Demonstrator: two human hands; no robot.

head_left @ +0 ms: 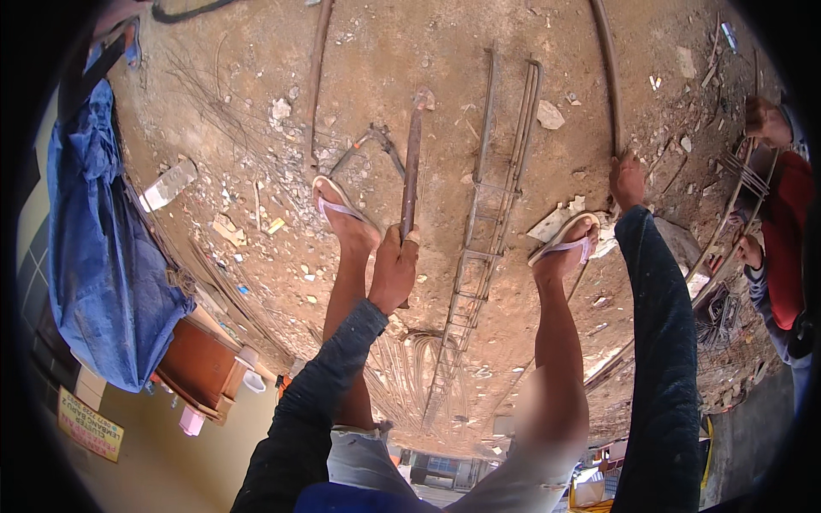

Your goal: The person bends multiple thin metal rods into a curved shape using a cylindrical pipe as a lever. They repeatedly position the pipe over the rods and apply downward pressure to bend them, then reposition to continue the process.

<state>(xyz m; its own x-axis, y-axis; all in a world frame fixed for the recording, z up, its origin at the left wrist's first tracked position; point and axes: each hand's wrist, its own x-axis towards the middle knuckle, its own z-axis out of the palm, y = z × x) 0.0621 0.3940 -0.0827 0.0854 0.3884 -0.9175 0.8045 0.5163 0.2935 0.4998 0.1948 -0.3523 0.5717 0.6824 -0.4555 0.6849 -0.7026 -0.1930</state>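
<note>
My left hand [394, 268] is closed round the lower part of a short brown metal rod [412, 162], which points away from me. Farther right, my right hand [628, 179] grips the near end of a long rusty pipe [610, 77] that runs off past the far edge. Between my hands a long, narrow cage of rebar [482, 137] with cross ties lies on the dirt, touched by neither hand. Just left of the rod lies a V-shaped tool [374, 137] with an orange part. My sandalled feet stand either side of the cage.
At the right a co-worker's hands [768, 122] hold another rebar frame [723, 221]. A blue tarp [107, 248] hangs at the left above a brown wooden cabinet [195, 363]. Another bar [319, 85] lies at the far left. Rubble and loose wire [428, 363] litter the dirt.
</note>
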